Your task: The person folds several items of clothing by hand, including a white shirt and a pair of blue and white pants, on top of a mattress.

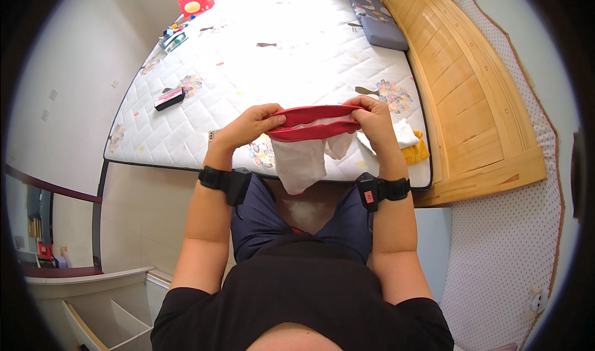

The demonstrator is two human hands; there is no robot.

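Note:
A pale garment [300, 163] with a wide red waistband [316, 130] hangs between my hands, above the near edge of the mattress. My left hand [262, 118] pinches one end of the band, thumb on top. At the other end my right hand [369, 114] grips the band the same way. Held like this, the opening is stretched sideways and I can look a little into it. Below the band the cloth droops in two parts, the left one longer. Behind my right wrist lie folded clothes, a white one [404, 135] and a yellow one [417, 150].
The patterned mattress [223, 100] has a wooden headboard [469, 81] on the right. On it lie a dark-edged case [169, 98], a red box [196, 2], several small items [174, 39] and a grey pillow [382, 31]. Open drawer compartments [102, 318] stand at lower left.

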